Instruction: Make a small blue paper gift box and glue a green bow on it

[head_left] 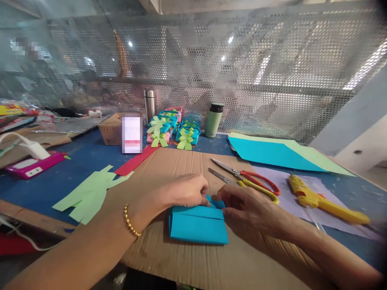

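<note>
A folded piece of blue paper (198, 229) lies on the brown cardboard sheet (169, 165) in front of me. My left hand (190, 191), with a gold bead bracelet (130, 221) on the wrist, closes its fingers on the paper's far edge. At the far right corner, my right hand (242, 203) pinches a small raised blue flap (217, 203) between thumb and fingers. Some fingertips are hidden behind the fold. Just beyond my right hand lie scissors (260, 183) with red and yellow handles, their blades parted.
A yellow glue gun (326, 203) rests on purple paper at right. Blue sheets (272, 153) lie behind it. Light green cut strips (90, 193) and a red strip (136, 160) are at left. Small paper baskets (187, 135), a green tumbler (215, 121) and a steel flask (150, 104) stand at the back.
</note>
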Tool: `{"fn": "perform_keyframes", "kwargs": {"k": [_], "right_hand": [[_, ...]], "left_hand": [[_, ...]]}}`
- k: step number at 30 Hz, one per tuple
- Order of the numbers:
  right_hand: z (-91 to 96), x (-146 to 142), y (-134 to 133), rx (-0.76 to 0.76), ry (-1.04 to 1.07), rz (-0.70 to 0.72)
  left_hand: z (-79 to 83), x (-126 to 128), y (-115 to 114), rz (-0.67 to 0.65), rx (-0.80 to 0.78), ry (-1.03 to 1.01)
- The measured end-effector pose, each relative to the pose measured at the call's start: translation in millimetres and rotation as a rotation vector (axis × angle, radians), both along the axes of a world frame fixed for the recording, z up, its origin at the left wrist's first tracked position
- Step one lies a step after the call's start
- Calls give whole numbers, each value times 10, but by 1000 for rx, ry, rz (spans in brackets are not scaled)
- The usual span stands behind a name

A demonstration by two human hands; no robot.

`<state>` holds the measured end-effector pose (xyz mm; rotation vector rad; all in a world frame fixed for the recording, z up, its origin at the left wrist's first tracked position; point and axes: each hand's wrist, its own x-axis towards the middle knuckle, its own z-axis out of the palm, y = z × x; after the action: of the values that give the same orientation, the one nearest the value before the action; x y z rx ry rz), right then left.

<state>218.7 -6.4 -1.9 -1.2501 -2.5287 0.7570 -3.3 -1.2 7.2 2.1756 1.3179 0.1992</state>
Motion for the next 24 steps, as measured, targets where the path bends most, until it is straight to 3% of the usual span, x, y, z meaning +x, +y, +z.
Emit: {"fn": "perform_keyframes", "kwargs": {"k": [7,16,24], "right_hand": [[30,-19,-26,85,-10,23],[15,6,-14,-17,39,37],[26,-24,-30,16,-11,6]], "left_hand": [[-86,-8,32,-6,7,5],[-68,-2,16,-2,14,31],[-42,14,9,-4,15,51]]}}
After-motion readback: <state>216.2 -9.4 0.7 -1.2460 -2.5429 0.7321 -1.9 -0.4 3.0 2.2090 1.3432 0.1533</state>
